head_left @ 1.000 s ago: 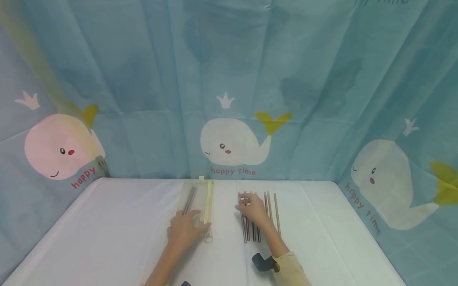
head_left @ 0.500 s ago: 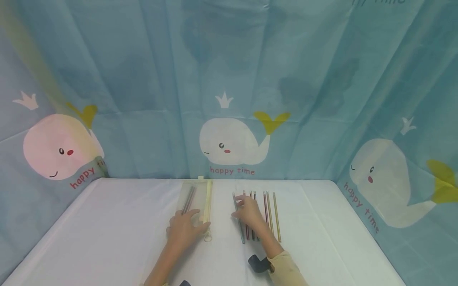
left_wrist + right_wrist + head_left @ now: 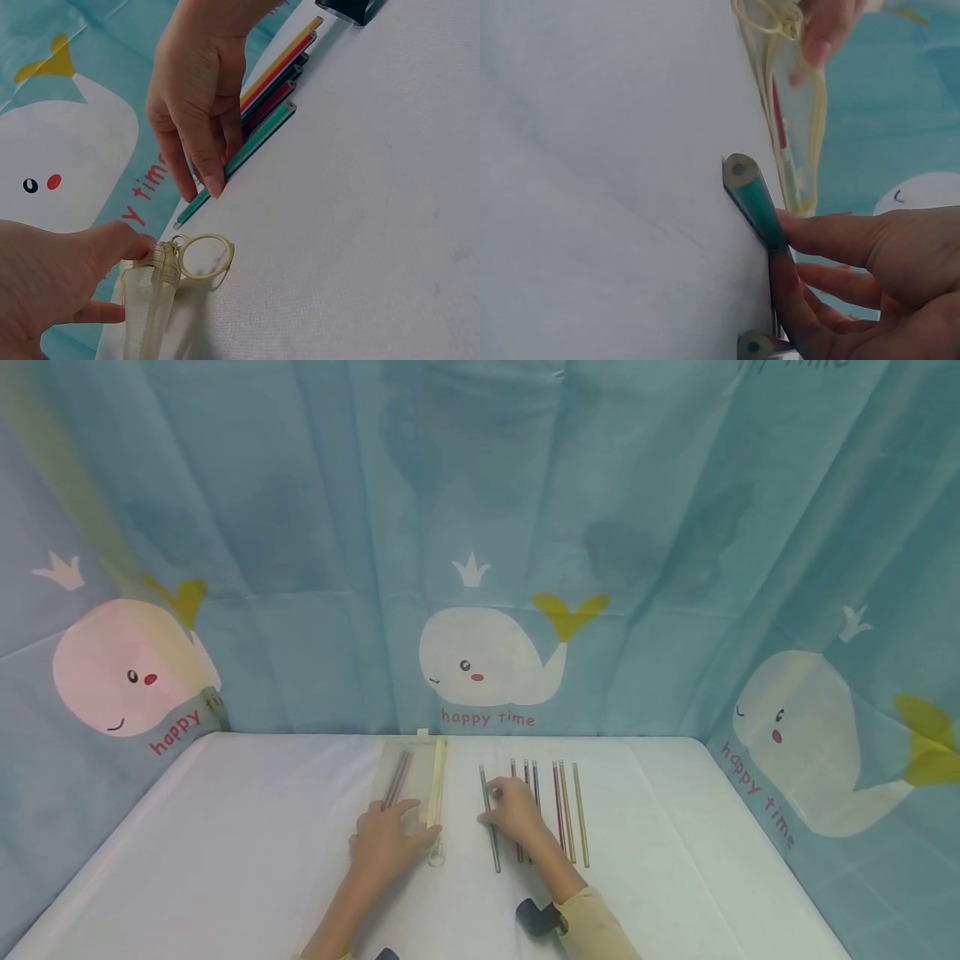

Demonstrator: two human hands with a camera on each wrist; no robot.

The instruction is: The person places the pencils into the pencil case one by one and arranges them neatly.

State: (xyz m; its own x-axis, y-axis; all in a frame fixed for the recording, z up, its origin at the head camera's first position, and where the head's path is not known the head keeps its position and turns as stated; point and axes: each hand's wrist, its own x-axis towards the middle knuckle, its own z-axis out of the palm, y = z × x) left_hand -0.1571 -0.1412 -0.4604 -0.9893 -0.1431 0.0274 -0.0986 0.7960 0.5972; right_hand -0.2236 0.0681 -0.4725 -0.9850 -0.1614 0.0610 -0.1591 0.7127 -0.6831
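My right hand [image 3: 517, 810] pinches a green pencil [image 3: 259, 139] between thumb and fingers, low over the white table. Its unsharpened end [image 3: 741, 171] points toward the right wrist camera. To its left, my left hand [image 3: 386, 843] holds the near part of a pale yellow mesh pencil pouch [image 3: 422, 777]. The thumb [image 3: 127, 241] lies at the zipper end, beside a ring [image 3: 206, 256]. Dark and reddish pencils [image 3: 396, 778] show through the mesh; the hand covers their near ends. More pencils lie right of the green one, partly hidden by my right hand and forearm.
A gold pencil [image 3: 581, 814] is outermost in the row, with another gold one and a red pencil [image 3: 558, 793] beside it. A whale-print blue curtain [image 3: 480, 527] hangs behind the table [image 3: 675, 860]. A black device [image 3: 534, 917] sits on the right wrist.
The right hand has drawn the green pencil leftward, away from the row and closer to the pouch. The left hand and pouch stay in place.
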